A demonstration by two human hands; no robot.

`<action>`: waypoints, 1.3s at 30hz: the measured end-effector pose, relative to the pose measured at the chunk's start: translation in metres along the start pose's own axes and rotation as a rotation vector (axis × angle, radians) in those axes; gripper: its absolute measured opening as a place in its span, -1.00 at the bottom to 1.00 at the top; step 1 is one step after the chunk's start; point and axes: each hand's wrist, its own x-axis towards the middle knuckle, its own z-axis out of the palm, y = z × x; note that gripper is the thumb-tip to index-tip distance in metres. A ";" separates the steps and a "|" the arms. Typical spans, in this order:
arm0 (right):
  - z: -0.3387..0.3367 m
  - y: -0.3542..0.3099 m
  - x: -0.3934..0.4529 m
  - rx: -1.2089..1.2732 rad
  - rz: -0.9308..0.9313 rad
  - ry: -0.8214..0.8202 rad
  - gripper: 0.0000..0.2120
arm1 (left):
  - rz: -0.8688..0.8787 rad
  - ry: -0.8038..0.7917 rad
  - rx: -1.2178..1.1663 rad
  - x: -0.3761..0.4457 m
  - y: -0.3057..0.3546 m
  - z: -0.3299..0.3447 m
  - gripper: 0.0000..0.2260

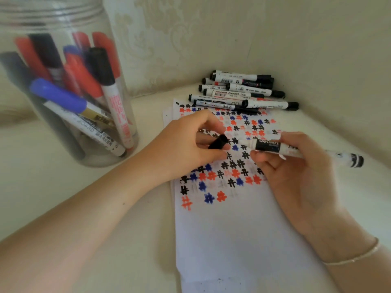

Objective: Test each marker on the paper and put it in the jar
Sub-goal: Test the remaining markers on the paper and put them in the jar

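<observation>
Roughly halfway, I'd say: glass jar (63, 85) approx a dozen markers in, pile (243, 92) of black ones untested; left hand (190, 144) pinches cap (218, 141), right hand (296, 166) grips uncapped whiteboard marker (275, 147) over paper (228, 229)

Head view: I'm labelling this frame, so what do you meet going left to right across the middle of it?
Jar with markers in it → left hand → black cap pinched in its fingers → uncapped marker → right hand gripping that marker, whose tail end sticks out furthest right.
</observation>
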 end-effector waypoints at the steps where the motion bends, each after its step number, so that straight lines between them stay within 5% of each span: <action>1: -0.001 0.001 0.001 -0.002 -0.003 -0.011 -0.81 | -0.006 0.000 0.008 0.000 0.001 0.000 -0.72; 17: 0.000 0.006 0.000 -0.282 -0.102 -0.046 -0.76 | 0.161 0.004 0.173 -0.003 0.000 0.004 -0.80; 22: 0.002 0.002 -0.001 -0.225 -0.042 -0.096 -0.90 | 0.143 -0.095 0.001 -0.004 0.003 0.003 -0.84; 27: 0.009 0.000 -0.003 -0.306 -0.023 -0.119 -0.76 | 0.089 -0.172 -0.088 -0.007 0.012 0.011 -0.86; 32: 0.000 -0.005 0.004 -0.181 -0.122 0.170 -0.65 | 0.014 -0.075 -0.188 -0.005 0.009 0.008 -0.78; 39: 0.009 0.012 0.003 -0.466 -0.242 0.183 -0.61 | 0.032 0.159 -0.034 -0.001 0.004 0.019 -0.51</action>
